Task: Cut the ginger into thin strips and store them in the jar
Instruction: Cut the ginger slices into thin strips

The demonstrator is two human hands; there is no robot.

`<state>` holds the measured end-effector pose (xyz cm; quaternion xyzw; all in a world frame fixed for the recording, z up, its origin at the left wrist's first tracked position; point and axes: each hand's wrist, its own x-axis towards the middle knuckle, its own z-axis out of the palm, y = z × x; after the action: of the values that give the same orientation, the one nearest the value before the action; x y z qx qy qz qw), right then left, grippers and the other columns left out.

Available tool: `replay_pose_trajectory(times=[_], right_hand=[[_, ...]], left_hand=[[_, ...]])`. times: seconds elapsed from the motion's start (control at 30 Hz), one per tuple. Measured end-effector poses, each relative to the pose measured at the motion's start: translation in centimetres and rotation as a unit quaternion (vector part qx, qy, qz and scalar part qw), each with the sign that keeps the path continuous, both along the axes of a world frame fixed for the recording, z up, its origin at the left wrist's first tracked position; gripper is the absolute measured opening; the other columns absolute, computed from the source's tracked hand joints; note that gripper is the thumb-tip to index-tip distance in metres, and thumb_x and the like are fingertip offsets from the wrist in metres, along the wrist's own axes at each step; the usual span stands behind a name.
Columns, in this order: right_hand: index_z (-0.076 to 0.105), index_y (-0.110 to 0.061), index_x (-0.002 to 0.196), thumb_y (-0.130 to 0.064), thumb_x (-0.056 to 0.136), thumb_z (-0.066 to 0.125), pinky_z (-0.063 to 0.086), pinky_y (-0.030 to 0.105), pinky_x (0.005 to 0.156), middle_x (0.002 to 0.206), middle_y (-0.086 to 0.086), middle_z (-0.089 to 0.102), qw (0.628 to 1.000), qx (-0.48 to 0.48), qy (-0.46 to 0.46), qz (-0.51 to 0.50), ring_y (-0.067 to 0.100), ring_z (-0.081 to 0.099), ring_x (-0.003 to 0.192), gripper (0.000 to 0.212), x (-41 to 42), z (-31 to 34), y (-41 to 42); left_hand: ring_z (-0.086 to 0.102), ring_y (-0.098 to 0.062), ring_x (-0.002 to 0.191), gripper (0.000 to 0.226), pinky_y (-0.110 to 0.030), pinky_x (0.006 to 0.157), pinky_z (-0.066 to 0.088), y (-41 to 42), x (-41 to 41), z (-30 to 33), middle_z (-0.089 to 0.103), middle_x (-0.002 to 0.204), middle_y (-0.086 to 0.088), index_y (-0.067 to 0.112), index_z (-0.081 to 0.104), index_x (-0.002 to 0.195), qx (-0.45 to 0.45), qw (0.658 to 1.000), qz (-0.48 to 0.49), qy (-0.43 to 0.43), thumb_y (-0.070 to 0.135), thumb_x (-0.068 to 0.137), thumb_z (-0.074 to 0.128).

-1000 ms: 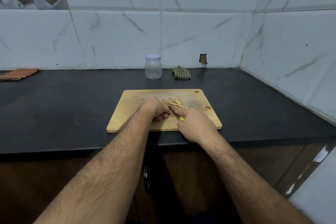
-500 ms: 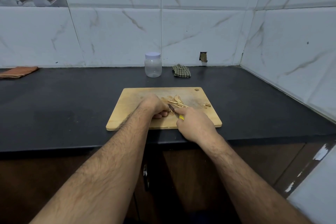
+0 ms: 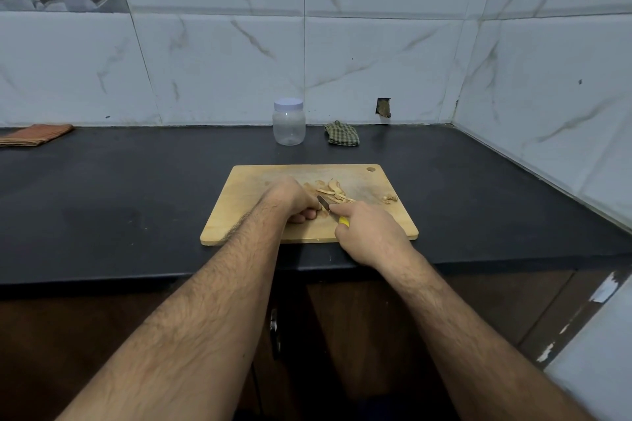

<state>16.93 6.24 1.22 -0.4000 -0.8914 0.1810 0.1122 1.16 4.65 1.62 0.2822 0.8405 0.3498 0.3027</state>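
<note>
From the head view I see my left hand (image 3: pixel 294 200) with its fingers curled down, pinning the ginger, mostly hidden beneath them, at the middle of the cutting board (image 3: pixel 260 181) so it cannot slip. My right hand (image 3: pixel 371 232) grips the yellow-handled knife (image 3: pixel 328 208), forefinger along the blade for control. Cut strips (image 3: pixel 333 190) lie just behind the blade on the board. The jar (image 3: pixel 289 123), lid on, waits behind the board on the desk (image 3: pixel 136 188).

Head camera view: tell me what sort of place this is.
Most likely a home kitchen. A dark stone countertop runs into a corner of marble-look wall tiles, and a wooden cutting board with ginger pieces lies on it.
</note>
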Motion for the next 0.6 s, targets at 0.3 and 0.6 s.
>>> replay_pose_trajectory(times=[0.3, 0.6], right_hand=[[0.049, -0.039, 0.143, -0.019, 0.095, 0.048, 0.049, 0.034, 0.094, 0.145, -0.002, 0.052, 1.0, -0.004, 0.008, 0.007, 0.02, 0.053, 0.123, 0.053, 0.2, 0.0, -0.2], [0.052, -0.035, 0.141, -0.014, 0.095, 0.048, 0.051, 0.036, 0.093, 0.14, 0.001, 0.056, 1.0, 0.006, -0.024, 0.013, 0.022, 0.054, 0.12, 0.051, -0.3, 1.1, -0.5]], left_hand=[[0.049, -0.008, 0.047, 0.022, -0.019, 0.053, 0.044, -0.1, 0.2, 0.2, 0.062, 0.056, 0.002, 0.014, 0.065, 0.067, -0.008, 1.0, -0.002, 0.007, 0.022, 0.086, 0.074], [0.051, -0.009, 0.05, 0.02, -0.02, 0.057, 0.047, 0.0, 0.1, 0.1, 0.064, 0.06, 0.001, 0.013, 0.066, 0.069, -0.001, 1.0, 0.004, 0.0, 0.021, 0.086, 0.074]])
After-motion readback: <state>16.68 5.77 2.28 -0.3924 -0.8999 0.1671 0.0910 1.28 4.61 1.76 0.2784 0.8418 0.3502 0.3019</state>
